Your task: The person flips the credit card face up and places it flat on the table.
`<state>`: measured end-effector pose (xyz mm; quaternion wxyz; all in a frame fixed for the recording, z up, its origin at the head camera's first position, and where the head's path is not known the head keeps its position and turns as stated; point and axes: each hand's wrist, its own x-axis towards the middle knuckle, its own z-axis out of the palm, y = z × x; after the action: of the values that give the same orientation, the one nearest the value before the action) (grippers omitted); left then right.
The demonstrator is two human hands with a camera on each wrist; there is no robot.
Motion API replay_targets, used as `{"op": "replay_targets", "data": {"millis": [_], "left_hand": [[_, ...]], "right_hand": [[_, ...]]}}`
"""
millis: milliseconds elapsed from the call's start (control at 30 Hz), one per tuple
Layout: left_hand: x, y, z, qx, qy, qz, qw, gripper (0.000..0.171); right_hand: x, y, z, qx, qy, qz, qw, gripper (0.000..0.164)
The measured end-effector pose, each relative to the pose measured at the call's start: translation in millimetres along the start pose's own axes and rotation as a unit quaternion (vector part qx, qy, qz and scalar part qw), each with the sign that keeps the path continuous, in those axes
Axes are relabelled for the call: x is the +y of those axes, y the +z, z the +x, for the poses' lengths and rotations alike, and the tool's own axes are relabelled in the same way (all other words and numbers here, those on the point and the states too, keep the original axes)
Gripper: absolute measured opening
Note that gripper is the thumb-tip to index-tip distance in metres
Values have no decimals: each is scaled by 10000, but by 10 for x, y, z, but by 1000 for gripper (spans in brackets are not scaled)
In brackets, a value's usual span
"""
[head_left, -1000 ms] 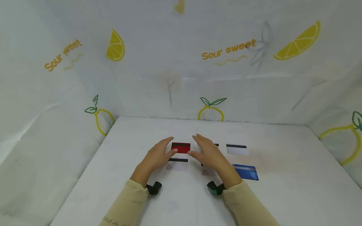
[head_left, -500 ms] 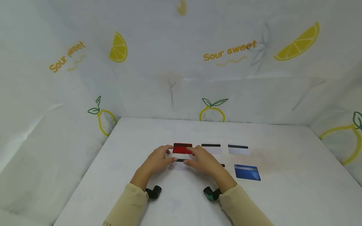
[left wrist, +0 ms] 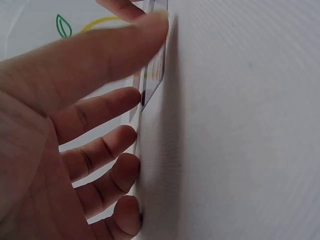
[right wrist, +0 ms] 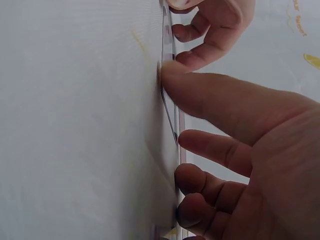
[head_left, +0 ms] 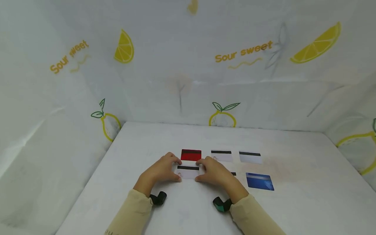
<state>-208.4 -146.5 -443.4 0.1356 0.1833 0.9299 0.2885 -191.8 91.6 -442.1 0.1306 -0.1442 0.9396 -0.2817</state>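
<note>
A white card with a black magnetic stripe [head_left: 188, 173] lies in the front row, between the two hands. At its left end the left hand [head_left: 161, 171] has its thumb on the near corner and index finger at the far one. The right hand [head_left: 216, 173] grips the right end in the same way. In the left wrist view, the card [left wrist: 154, 80] shows edge-on beside the thumb, with a shadow along the table. The right wrist view has the thumb on the near corner of the card [right wrist: 169, 107] and the other fingers curled at the tabletop.
Behind are a red card [head_left: 191, 155], a white striped card [head_left: 221, 156] and another white one [head_left: 250, 157]. A blue card [head_left: 259, 181] lies front right. The right hand mostly hides one more striped card [head_left: 233, 173]. A printed white sheet [head_left: 164, 91] rises behind the white table [head_left: 299, 195].
Both hands have come down and nearer, from over the red card to the ends of the white card in front of it. The back middle card is uncovered.
</note>
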Motion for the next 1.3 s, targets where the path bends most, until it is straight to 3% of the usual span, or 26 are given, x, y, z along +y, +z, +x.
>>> {"op": "replay_targets", "data": {"millis": [567, 1300], "left_hand": [[83, -174, 109, 82, -189, 64, 9998, 35], [3, 5, 51, -38, -300, -56, 9995, 41]], "right_hand": [[-103, -162, 101, 117, 83, 127, 9998, 44], [-89, 24, 69, -90, 230, 269, 9993, 45]]}}
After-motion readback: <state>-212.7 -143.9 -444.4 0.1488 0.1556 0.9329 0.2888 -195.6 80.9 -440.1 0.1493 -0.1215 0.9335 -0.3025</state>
